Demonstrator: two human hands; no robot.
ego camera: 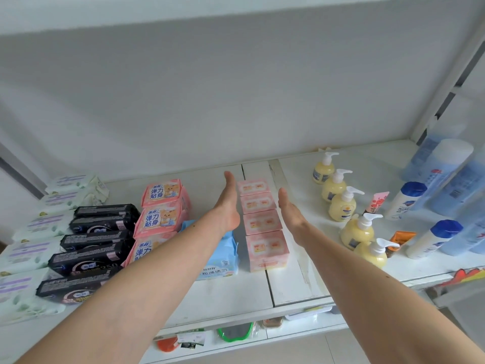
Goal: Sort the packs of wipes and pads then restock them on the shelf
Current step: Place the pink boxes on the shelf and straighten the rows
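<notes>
Four pale pink packs (262, 222) stand in one row mid-frame on the shelf (236, 292), left hand (227, 206) and right hand (290, 212) flat, open, flanking them, holding nothing; squeeze evenly inward to square the row.

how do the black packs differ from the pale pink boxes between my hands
The black soft plastic packs are dark, floppy and lie crosswise, partly overlapping; the pale pink cardboard boxes are light, rigid and sit squarely end to end. Both form front-to-back rows on the white shelf.
</notes>
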